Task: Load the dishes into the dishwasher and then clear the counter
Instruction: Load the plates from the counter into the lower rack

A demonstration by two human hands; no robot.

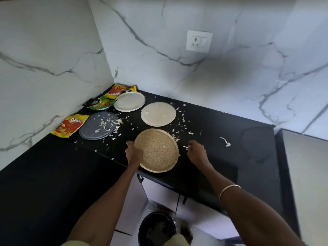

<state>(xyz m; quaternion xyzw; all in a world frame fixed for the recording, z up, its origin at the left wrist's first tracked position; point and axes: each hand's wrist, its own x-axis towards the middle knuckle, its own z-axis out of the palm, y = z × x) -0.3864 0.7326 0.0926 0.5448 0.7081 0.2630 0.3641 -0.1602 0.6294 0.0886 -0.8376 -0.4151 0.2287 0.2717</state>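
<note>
Black counter [204, 132] fills a corner between white marble-patterned walls, with a socket [199, 40] on the right-hand wall. Head view: white scraps [181, 119] lie scattered across the counter. Speckled tan plate [158, 150] sits at the front edge, slightly overhanging it. Left hand [134, 152] grips the tan plate's left rim, fingers curled round it. Right hand [197, 152] rests on the counter just right of the plate, fingertips together, pinching at a white scrap. Beige plate [158, 114] lies behind the tan one; white plate [129, 101] further back-left; dark grey plate [98, 125] to the left. Three snack packets [70, 125] lie along the left wall. Below the counter, a black bin [157, 228] stands on the floor.
</note>
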